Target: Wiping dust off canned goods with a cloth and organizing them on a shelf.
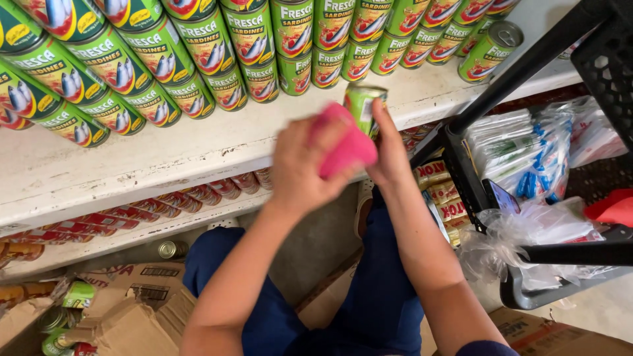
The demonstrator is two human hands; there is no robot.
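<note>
Left hand [300, 168] is clamped on a pink cloth [344, 146], right hand [388, 148] on a green can [362, 105], above the white shelf's [132, 165] bare front edge; stacked cans [198, 53] stand behind.

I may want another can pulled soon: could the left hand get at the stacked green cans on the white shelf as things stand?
Probably not yet: the left hand is full, gripping a pink cloth. The stacked green cans lie just beyond it on the white shelf, and nothing blocks the path.
</note>
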